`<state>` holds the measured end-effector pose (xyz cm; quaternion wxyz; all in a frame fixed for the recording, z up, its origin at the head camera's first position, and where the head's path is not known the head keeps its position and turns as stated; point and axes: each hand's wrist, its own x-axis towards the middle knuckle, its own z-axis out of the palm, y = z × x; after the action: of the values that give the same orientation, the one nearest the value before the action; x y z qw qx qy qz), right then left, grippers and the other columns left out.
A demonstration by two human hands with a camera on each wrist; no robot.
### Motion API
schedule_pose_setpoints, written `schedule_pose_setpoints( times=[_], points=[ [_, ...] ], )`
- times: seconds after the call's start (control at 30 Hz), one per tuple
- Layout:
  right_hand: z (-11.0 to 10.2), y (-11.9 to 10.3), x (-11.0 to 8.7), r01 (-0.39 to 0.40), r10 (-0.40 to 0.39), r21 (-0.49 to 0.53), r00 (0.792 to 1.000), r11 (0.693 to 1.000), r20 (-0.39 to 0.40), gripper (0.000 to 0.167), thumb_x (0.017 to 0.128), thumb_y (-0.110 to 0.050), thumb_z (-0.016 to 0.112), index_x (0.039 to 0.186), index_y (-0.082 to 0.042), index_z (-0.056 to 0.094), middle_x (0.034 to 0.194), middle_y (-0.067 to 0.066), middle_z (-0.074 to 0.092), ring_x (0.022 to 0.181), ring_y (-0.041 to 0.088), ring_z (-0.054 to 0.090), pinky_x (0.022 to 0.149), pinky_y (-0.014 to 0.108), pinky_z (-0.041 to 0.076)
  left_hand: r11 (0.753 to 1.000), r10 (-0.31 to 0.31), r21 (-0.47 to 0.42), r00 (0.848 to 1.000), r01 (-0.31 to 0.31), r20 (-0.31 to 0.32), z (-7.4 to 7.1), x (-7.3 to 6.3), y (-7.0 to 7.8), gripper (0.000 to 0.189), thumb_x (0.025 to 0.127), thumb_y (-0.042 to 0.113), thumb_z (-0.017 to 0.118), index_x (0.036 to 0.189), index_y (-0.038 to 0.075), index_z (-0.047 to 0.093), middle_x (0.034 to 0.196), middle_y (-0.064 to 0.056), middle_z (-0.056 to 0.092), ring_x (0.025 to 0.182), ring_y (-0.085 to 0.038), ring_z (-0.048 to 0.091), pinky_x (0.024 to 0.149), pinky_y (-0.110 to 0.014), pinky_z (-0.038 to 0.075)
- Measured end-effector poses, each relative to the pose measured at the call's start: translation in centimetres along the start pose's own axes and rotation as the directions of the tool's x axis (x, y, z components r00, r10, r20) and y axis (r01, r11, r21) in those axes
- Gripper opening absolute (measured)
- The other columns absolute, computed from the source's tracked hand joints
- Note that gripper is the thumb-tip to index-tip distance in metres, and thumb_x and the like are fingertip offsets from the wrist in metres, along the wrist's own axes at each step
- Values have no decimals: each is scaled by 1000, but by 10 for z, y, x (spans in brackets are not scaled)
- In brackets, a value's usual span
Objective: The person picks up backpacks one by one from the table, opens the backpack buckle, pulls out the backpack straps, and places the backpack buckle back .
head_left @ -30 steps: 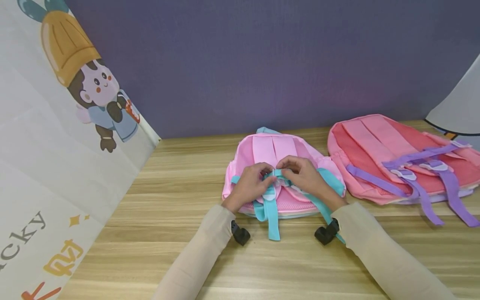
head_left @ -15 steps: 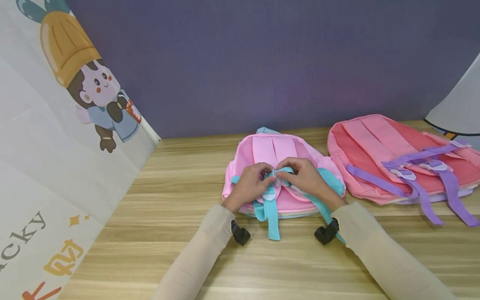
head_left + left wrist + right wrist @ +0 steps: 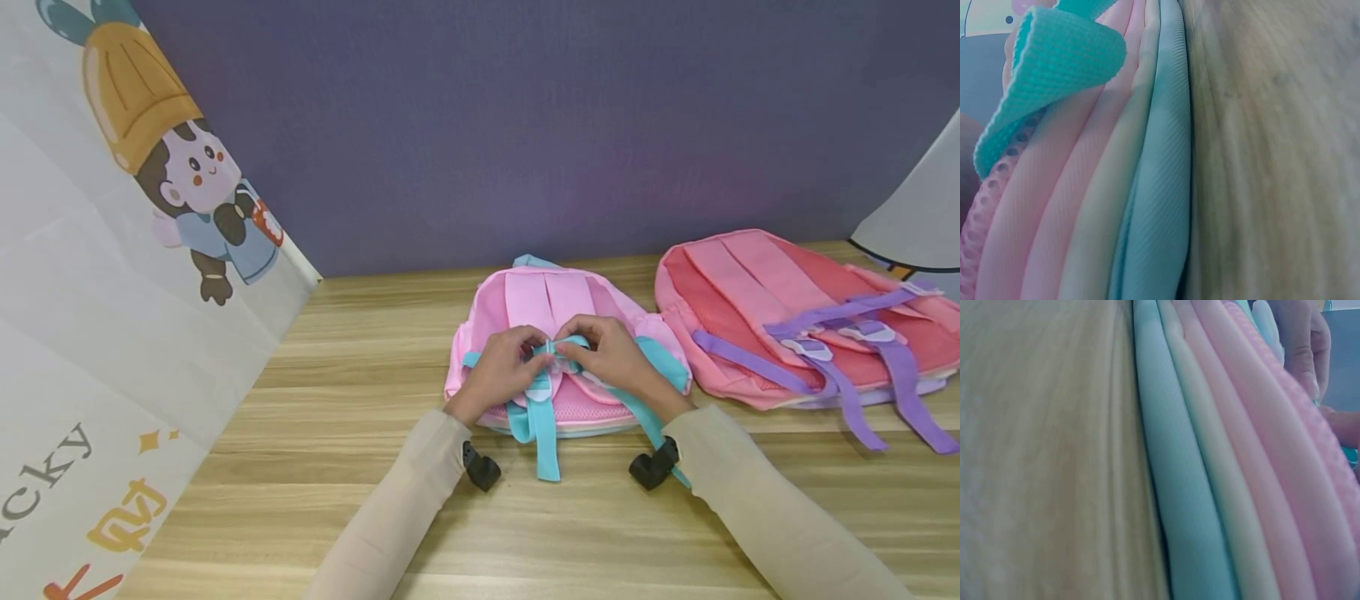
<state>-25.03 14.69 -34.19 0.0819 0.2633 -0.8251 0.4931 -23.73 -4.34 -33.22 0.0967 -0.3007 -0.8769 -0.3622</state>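
Note:
A small pink backpack (image 3: 525, 287) lies with its strap side up on the wooden table. Over its middle, my left hand (image 3: 498, 367) pinches a teal webbing strap (image 3: 572, 342) beside a small pale buckle (image 3: 550, 347). From the other side, my right hand (image 3: 617, 357) pinches the same strap, which bends in a small loop by its fingers. The fingers partly hide the buckle. In the left wrist view, a curled teal strap end (image 3: 1060, 62) hangs over the bag's layered edge. Some fingers (image 3: 1300, 350) show at the top of the right wrist view.
A larger coral-pink backpack (image 3: 727, 333) with purple straps (image 3: 847, 408) lies against the small bag's right side. Behind the wooden table (image 3: 360, 333) rises a dark purple panel (image 3: 525, 133). A white printed sheet (image 3: 75, 275) with a cartoon figure stands at the left.
Both hands stay at the buckle. My right fingers have shifted down slightly, and the teal strap now shows more of a loop between them.

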Motion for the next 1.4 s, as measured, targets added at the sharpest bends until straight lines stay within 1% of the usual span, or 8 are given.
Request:
schedule_pose_setpoints(
  times=[0.4, 0.5, 0.6, 0.77, 0.97, 1.17, 1.27, 1.4],
  points=[
    [1, 0, 0, 30, -30, 8, 1000, 1000, -4, 4, 88, -1, 64, 87, 1, 61, 82, 7, 62, 73, 7, 51, 66, 17, 42, 1000, -8, -25, 1000, 8, 3, -1, -1, 1, 22, 88, 13, 67, 105, -2, 65, 97, -13, 69, 85, -21, 63, 76, -24, 50],
    [1, 0, 0, 39, -39, 30, 999, 999, -2, 5, 89, -2, 64, 91, 1, 61, 85, 8, 61, 74, 6, 51, 67, 17, 43, 1000, -9, -25, 1000, 9, 1, -1, 0, 0, 22, 88, 12, 67, 105, -2, 65, 96, -12, 69, 84, -21, 63, 76, -23, 50],
    [0, 0, 0, 43, -43, 48, 999, 998, 5, 9, 89, -4, 64, 97, 1, 62, 89, 10, 61, 74, 6, 51, 67, 17, 43, 1000, -5, -22, 1000, 5, -2, -1, 0, 0, 22, 88, 12, 66, 105, -2, 65, 96, -12, 69, 84, -20, 63, 75, -23, 50],
    [-1, -1, -2, 30, -31, 20, 999, 999, 23, 15, 88, -9, 67, 101, -3, 65, 89, 9, 63, 71, 8, 50, 64, 18, 42, 1000, 4, -17, 1000, -4, -3, -1, 0, -1, 21, 89, 12, 66, 105, -2, 65, 95, -12, 69, 83, -20, 63, 75, -23, 50],
    [-1, -1, -2, 7, -7, 12, 1000, 1000, 26, 10, 87, -9, 68, 95, -4, 66, 84, 8, 63, 70, 8, 49, 64, 18, 42, 1000, 8, -18, 1000, -8, -2, -1, 0, -1, 21, 88, 12, 67, 103, -1, 65, 94, -12, 69, 83, -20, 64, 74, -22, 50],
    [0, 0, -1, 25, -25, 5, 1000, 1000, 14, 5, 88, -6, 66, 89, -1, 66, 80, 7, 62, 69, 7, 49, 63, 18, 42, 1000, 15, -21, 1000, -15, -1, 0, 0, -1, 19, 87, 11, 67, 102, -1, 65, 92, -11, 69, 83, -20, 64, 74, -21, 49],
    [0, 1, -1, 31, -31, 11, 1000, 999, 6, 5, 89, -5, 64, 88, -1, 64, 78, 7, 61, 68, 7, 49, 63, 19, 42, 1000, 8, -28, 1000, -8, 1, 0, 0, -1, 19, 87, 11, 67, 102, -1, 65, 92, -11, 68, 83, -20, 65, 74, -21, 50],
    [0, 1, 0, 37, -37, 3, 999, 999, -6, 4, 90, -4, 63, 87, -1, 63, 79, 6, 61, 70, 7, 49, 66, 19, 42, 1000, -6, -26, 1000, 6, 4, 0, 1, -1, 20, 88, 12, 67, 103, 0, 65, 92, -11, 68, 84, -20, 65, 75, -22, 50]
  ],
)
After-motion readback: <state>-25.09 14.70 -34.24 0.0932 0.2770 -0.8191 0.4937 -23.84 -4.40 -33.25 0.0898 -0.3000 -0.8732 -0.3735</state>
